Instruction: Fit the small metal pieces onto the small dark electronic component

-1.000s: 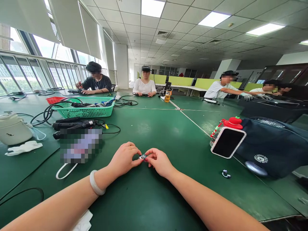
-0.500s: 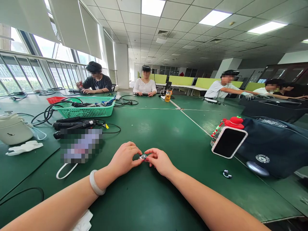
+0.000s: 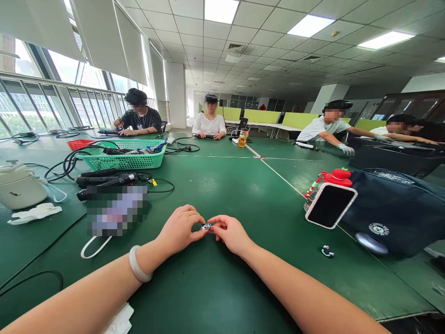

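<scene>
Between my two hands, a little above the green table (image 3: 222, 273), is a small silvery metal piece (image 3: 206, 227); it is too small for me to tell its kind. My left hand (image 3: 182, 226) pinches it from the left with thumb and fingertips. From the right, my right hand (image 3: 231, 233) has its thumb and fingers closed on the other end. A pale bangle (image 3: 139, 264) circles my left wrist. The fingertips hide part of the piece.
Left: a green basket (image 3: 125, 160) of tools, black handheld devices (image 3: 107, 180), a cream pot (image 3: 21, 188), cables. Right: a phone (image 3: 331, 206) leaning by a red-lidded bottle (image 3: 339, 175), a dark bag (image 3: 392, 213), a small ring-like item (image 3: 327, 251). Several people sit across.
My hands and the small metal piece have barely moved. At the far right, a co-worker's gloved hand has come down and left onto the table.
</scene>
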### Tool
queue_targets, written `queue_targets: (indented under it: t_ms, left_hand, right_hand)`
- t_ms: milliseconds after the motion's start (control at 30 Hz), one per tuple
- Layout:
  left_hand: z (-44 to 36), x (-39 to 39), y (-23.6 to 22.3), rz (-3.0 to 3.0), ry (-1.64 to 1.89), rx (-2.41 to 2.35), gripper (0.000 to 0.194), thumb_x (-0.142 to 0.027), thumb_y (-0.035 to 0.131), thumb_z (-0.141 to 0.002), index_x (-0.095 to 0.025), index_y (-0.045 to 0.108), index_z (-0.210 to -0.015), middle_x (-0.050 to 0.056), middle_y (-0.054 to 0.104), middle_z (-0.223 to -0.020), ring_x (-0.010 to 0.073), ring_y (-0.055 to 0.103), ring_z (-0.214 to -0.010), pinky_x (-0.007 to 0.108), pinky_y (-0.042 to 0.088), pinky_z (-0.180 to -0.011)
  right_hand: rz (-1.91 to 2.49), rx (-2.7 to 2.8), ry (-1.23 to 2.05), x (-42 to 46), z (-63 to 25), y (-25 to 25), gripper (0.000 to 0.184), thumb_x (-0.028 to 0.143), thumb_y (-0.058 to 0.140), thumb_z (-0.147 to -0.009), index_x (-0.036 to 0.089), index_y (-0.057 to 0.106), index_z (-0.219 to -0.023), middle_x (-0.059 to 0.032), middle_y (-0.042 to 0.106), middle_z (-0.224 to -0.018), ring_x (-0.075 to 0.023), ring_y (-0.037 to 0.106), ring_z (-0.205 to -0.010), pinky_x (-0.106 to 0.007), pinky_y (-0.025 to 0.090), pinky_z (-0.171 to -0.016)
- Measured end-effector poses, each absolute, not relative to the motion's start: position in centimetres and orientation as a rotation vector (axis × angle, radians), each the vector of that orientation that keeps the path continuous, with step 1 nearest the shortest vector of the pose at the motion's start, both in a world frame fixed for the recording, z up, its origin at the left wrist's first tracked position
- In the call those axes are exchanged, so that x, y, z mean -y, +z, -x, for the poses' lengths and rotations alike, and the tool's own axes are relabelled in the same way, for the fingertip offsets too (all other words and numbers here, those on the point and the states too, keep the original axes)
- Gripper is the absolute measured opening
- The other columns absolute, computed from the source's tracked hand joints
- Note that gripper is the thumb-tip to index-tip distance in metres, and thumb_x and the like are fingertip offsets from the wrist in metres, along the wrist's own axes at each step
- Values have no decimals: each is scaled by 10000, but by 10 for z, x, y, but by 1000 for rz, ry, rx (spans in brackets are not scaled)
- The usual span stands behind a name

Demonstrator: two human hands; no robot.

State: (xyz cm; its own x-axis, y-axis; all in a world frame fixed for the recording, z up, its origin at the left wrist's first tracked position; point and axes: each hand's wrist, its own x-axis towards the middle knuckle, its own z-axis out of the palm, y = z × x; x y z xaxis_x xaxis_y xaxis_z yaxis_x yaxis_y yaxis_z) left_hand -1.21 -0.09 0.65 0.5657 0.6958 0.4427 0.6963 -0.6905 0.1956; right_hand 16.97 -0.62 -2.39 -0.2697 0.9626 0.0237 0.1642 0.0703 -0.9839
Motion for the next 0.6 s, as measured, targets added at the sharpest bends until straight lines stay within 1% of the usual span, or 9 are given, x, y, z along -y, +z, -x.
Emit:
queue_targets:
  t_ms: [167,333,433,500,600]
  left_hand:
    - [13,0,6,2806,-819,1261,167,-358,577,-742,-222,656,-799,16,682,-782,188,545,-863,333,411,-818]
    - [14,1,7,2854,-841,1302,197,-377,565,-753,-221,665,-820,24,679,-800,184,553,-855,324,428,-813]
    - [14,2,7,2896,-869,1440,219,-381,549,-762,-227,664,-867,25,675,-872,186,566,-875,319,441,-803]
    - [14,2,7,2964,-908,1564,233,-370,528,-773,-226,658,-902,22,676,-904,177,585,-845,306,458,-775]
    - [13,1,5,3120,-1088,1750,271,-363,512,-782,-205,642,-961,25,684,-922,166,611,-809,300,483,-766]
  right_hand:
    - [1186,1627,1201,11,-168,-21,181,251,534,-748,162,606,-888,1,615,-692,-79,487,-508,-227,419,-546]
    - [1234,1809,949,14,-169,-18,155,260,498,-792,207,618,-875,10,630,-707,-102,521,-572,-237,417,-595]
    - [1229,1883,808,15,-170,-17,148,288,494,-811,220,617,-856,8,631,-719,-115,531,-619,-242,408,-615]
    - [1217,1904,756,15,-171,-17,154,313,490,-822,225,613,-854,3,635,-750,-124,541,-652,-247,408,-628]
    - [1227,1918,710,17,-170,-15,176,363,501,-821,226,603,-860,-6,634,-777,-136,552,-678,-255,410,-632]
